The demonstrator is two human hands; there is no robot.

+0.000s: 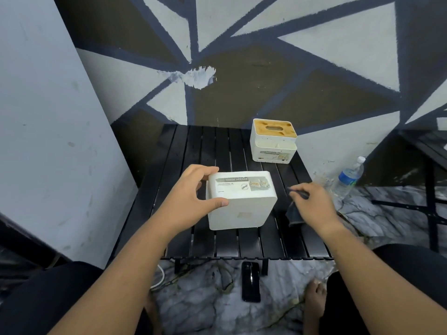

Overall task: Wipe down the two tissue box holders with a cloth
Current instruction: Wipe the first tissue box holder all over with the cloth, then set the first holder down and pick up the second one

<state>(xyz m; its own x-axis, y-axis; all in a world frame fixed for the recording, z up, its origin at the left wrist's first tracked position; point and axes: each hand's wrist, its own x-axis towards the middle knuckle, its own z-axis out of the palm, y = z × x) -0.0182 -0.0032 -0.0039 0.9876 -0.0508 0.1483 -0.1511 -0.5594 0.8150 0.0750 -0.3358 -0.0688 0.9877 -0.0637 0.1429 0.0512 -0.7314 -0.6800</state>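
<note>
Tissue box holder one lies in the middle of the black tabletop, label facing up. The left hand grips its left end, thumb on the near side and fingers curled over the far side. Tissue box holder two stands at the far right corner. The right hand pinches a dark cloth by the right edge.
</note>
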